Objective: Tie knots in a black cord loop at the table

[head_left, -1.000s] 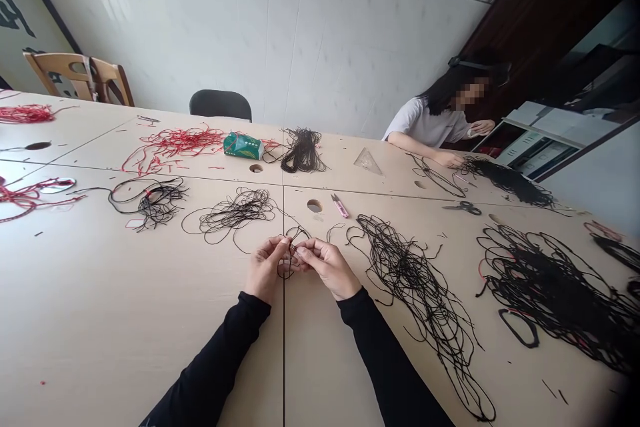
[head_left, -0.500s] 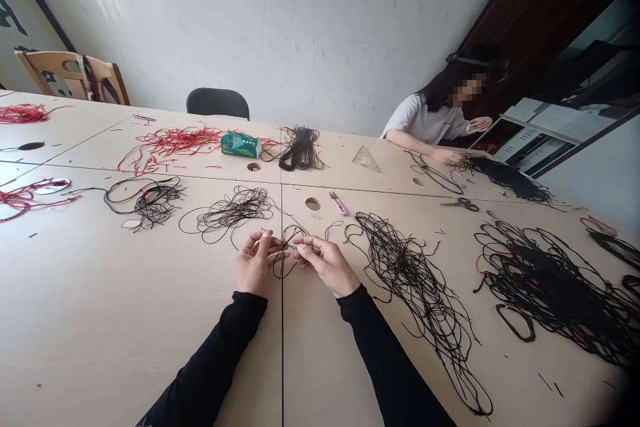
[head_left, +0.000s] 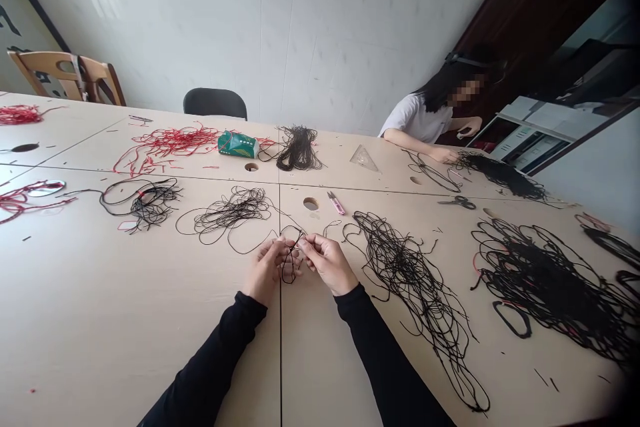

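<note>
A thin black cord (head_left: 288,273), bent into small loops, hangs between my two hands above the table seam. My left hand (head_left: 267,265) pinches it from the left, thumb and forefinger together. From the right, my right hand (head_left: 327,263) grips the same cord between thumb and forefinger, its fingertips close to those of my left hand. Any knot at the fingertips is too small to make out. Just beyond the hands lies a loose bundle of thin black cord (head_left: 237,208). To their right spreads a larger tangle of black cords (head_left: 407,267).
Pink thread snips (head_left: 336,203) lie beyond my right hand, near a round table hole (head_left: 311,203). Black scissors (head_left: 463,202), a clear triangle ruler (head_left: 365,158), a green tissue pack (head_left: 238,145) and red cords (head_left: 175,141) are farther off. A co-worker (head_left: 417,120) sits far right, handling black cords.
My left hand has moved right, closer to my right hand, and the cord loops between them have narrowed. The view has shifted slightly. The co-worker's raised hand has moved a little left.
</note>
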### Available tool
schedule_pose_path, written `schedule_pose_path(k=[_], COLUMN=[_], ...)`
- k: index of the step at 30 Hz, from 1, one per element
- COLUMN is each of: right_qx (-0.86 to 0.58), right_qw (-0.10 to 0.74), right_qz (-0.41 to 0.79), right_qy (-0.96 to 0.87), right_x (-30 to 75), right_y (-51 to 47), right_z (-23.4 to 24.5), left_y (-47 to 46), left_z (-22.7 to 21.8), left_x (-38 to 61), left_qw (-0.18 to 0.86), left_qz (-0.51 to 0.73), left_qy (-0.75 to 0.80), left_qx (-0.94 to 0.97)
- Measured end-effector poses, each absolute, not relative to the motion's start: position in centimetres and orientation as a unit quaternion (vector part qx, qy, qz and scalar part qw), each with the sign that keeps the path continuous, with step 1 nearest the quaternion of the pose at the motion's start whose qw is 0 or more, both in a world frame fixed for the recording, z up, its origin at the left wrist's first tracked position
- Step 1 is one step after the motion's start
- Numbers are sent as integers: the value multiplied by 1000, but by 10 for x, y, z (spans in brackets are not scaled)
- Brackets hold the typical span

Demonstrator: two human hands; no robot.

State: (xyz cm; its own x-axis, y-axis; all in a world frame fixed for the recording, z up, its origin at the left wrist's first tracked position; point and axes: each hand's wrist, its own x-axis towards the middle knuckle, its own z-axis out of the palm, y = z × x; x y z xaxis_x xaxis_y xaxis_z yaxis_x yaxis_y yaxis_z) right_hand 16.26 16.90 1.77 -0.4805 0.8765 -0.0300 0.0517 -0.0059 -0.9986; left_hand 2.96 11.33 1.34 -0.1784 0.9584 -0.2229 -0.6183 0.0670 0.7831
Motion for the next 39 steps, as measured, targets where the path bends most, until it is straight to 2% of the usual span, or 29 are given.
schedule_pose_path(k=[5, 14, 20, 24, 32, 39], right_qx=[-378, -359, -371, -375, -389, -397], right_qw=[339, 329, 333, 344, 345, 331], right_qz=[591, 475, 526, 514, 505, 552], right_qy=[-627, -733, -689, -690, -689, -655], right_x=[163, 161, 161, 162, 163, 161], right_y=[168, 165, 165, 166, 167, 167], right_z=[19, 25, 23, 25, 25, 25], left_y=[113, 114, 114, 113, 117, 117], left_z=[11, 7, 9, 11, 3, 4], left_x=[34, 32, 32, 33, 30, 31], left_qw=[555, 516, 543, 571, 483, 545], left_qz=[660, 691, 667, 636, 643, 651], left_qy=[448, 457, 453, 452, 497, 444], left_qx=[236, 216, 234, 256, 326, 287])
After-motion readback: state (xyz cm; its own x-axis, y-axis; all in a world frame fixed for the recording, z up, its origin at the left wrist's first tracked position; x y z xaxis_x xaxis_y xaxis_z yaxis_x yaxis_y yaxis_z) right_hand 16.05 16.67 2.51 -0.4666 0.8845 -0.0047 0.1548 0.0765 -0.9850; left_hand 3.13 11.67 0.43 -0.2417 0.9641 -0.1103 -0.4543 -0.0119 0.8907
